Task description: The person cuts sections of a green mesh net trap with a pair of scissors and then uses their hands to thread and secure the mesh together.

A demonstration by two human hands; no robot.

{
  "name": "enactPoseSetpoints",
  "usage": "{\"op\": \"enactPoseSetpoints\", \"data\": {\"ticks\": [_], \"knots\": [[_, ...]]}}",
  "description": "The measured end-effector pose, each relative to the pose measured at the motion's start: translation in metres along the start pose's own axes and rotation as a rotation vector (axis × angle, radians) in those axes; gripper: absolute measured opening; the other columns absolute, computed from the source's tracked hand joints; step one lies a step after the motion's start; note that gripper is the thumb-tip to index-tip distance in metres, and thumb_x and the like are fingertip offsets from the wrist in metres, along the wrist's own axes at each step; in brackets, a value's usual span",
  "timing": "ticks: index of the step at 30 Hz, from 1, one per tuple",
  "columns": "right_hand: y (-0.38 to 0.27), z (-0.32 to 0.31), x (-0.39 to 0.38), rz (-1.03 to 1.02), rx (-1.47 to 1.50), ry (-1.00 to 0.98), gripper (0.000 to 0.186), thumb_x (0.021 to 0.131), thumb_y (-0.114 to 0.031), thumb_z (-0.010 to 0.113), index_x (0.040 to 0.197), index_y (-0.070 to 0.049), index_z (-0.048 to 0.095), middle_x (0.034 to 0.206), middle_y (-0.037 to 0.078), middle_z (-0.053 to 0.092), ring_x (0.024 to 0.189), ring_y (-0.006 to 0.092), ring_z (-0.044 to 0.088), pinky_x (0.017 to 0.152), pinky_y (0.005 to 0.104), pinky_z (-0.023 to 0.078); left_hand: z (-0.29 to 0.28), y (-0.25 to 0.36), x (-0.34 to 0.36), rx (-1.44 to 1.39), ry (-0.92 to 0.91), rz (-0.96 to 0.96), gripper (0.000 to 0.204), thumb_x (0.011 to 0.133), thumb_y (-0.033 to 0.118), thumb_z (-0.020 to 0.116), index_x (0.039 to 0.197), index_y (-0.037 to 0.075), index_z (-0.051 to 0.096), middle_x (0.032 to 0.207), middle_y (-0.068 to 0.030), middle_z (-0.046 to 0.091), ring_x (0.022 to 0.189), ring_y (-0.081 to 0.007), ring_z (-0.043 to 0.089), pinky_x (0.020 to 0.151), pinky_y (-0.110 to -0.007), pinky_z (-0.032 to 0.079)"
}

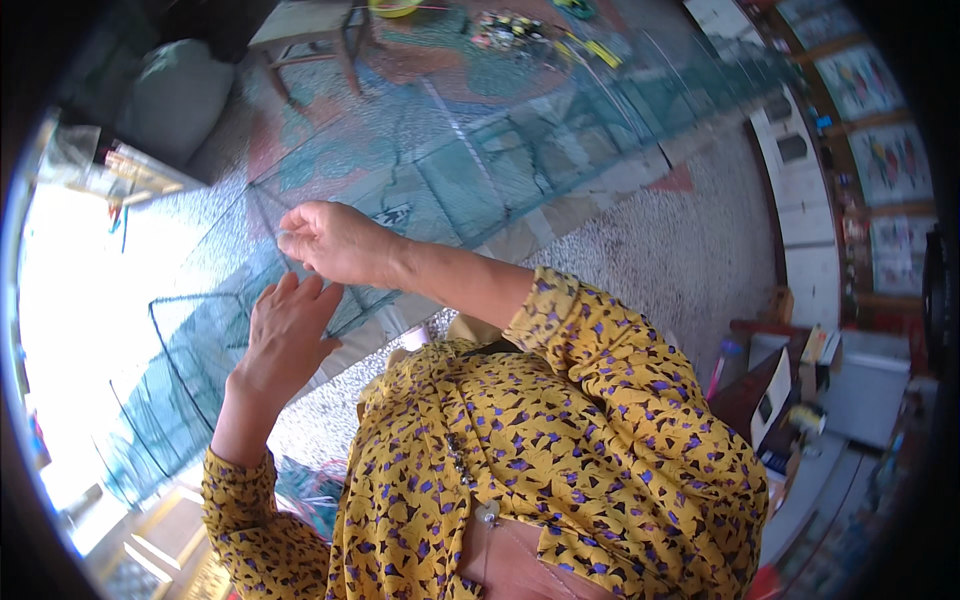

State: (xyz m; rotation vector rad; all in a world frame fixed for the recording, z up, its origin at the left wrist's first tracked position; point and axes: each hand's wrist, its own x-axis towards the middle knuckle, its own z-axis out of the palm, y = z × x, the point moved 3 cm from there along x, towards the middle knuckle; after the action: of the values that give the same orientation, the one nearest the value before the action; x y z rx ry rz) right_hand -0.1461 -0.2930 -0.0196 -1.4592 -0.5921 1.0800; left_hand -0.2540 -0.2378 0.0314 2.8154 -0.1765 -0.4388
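Note:
A long green mesh net (pixel 450 185), held out by dark rectangular frames, runs from the lower left to the upper right in front of me. My right hand (pixel 345 243) is above the net, thumb and fingertips pinched together; whatever is between them is too fine to make out. Just below it, my left hand (pixel 285 335) has its fingers bent down onto the mesh and closed on it. The two hands almost touch. A bare dark frame edge (pixel 178 365) of the net shows left of my left hand.
Beyond the net are a wooden stool (pixel 305 30), a yellow bowl (pixel 393 7) and a pile of small mixed pieces (pixel 510 32). Yellow-handled tools (pixel 600 50) lie near the pile. White cabinets (pixel 800 190) line the right side; a grey rounded seat (pixel 185 95) stands at the far left.

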Motion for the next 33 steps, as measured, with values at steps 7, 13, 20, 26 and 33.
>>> {"op": "enactPoseSetpoints", "data": {"ticks": [7,13,20,26,33], "knots": [[-0.015,-0.061,-0.081,-0.004,0.132,0.148,0.025,0.096,-0.017,0.051,0.113,0.002,0.055,0.103,0.011,0.063,0.085,0.0149,0.063,0.074,0.0259,0.053,-0.020,-0.017,-0.008,0.038,-0.166,-0.060,0.061,0.066,0.017,0.078,0.121,0.006,0.054,0.089,-0.0100,0.056,0.087,-0.0294,0.054,0.078,-0.040,0.043],[0.012,-0.100,-0.114,0.008,0.306,0.326,0.026,0.095,-0.019,0.053,0.113,0.000,0.056,0.103,0.010,0.064,0.085,0.0149,0.064,0.071,0.0262,0.055,-0.057,-0.028,-0.003,0.117,-0.053,-0.057,0.060,0.068,0.014,0.077,0.122,0.003,0.054,0.094,-0.0123,0.059,0.087,-0.0295,0.059,0.075,-0.039,0.046],[0.036,-0.124,-0.147,0.016,0.340,0.580,0.024,0.095,-0.018,0.053,0.112,-0.002,0.058,0.099,0.009,0.065,0.084,0.0141,0.064,0.070,0.0255,0.055,-0.057,-0.036,0.054,-0.062,-0.016,0.174,0.041,0.078,0.013,0.071,0.117,0.007,0.059,0.099,-0.0123,0.063,0.083,-0.0294,0.063,0.072,-0.036,0.050],[0.066,-0.152,-0.175,0.131,0.414,0.842,0.022,0.096,-0.016,0.051,0.110,-0.002,0.058,0.096,0.007,0.065,0.078,0.0127,0.063,0.068,0.0248,0.054,-0.044,-0.066,0.147,-0.215,0.157,0.232,0.018,0.084,0.010,0.063,0.100,0.004,0.065,0.097,-0.0122,0.063,0.086,-0.0296,0.062,0.076,-0.037,0.049],[0.063,-0.156,-0.174,0.156,0.407,0.850,0.022,0.096,-0.017,0.051,0.110,-0.001,0.057,0.097,0.008,0.064,0.079,0.0125,0.063,0.068,0.0254,0.054,-0.035,-0.116,0.214,-0.207,0.370,0.255,0.012,0.083,0.005,0.057,0.089,0.001,0.066,0.095,-0.0116,0.063,0.095,-0.0311,0.057,0.083,-0.038,0.046]]}}
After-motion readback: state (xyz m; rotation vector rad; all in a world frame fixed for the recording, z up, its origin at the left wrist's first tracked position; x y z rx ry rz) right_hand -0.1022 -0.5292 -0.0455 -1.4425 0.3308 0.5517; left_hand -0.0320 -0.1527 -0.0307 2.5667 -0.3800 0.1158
